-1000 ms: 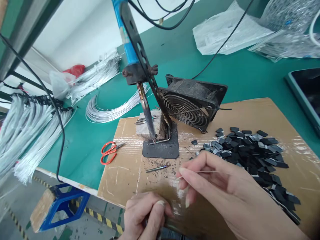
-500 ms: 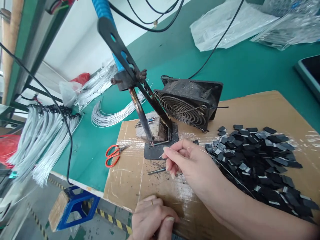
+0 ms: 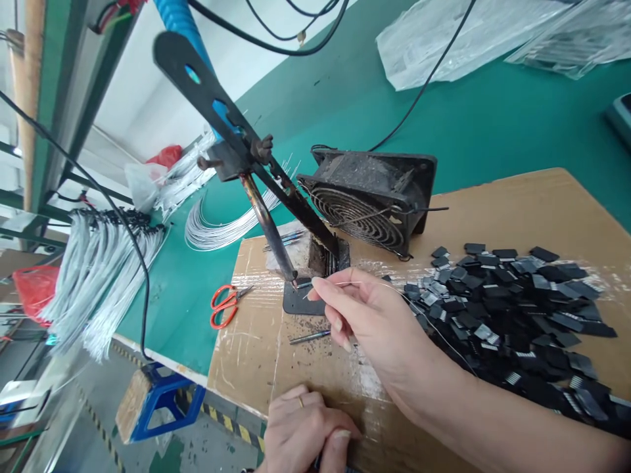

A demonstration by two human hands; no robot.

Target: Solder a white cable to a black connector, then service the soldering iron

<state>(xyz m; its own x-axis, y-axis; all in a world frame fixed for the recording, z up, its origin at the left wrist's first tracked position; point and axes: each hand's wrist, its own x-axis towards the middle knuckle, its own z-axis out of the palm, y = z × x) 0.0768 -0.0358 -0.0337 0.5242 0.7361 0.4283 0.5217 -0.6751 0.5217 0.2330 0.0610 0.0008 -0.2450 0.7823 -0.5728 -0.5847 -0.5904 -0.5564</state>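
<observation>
Near iron tip: a thin wire was pinched in right hand fingers, its end beside the soldering iron tip.
Left hand: fingers were clenched at the cardboard edge; contents could not be told.
Beside: black chips were heaped.

— How's the light?

— Bright and even, daylight-like, coming from the upper left where the white wall is washed out. Shadows are soft and short.

— Any glare?

— Yes, on the clear tape over the cardboard sheet, strongest near its left edge and by the black chips, and on the plastic bags at the bench's far edge.

— Sharpness?

— The centre is crisp. Wide-angle bending curves the frame posts at the left edge, and the right hand and its forearm look stretched toward the lower right corner.
</observation>
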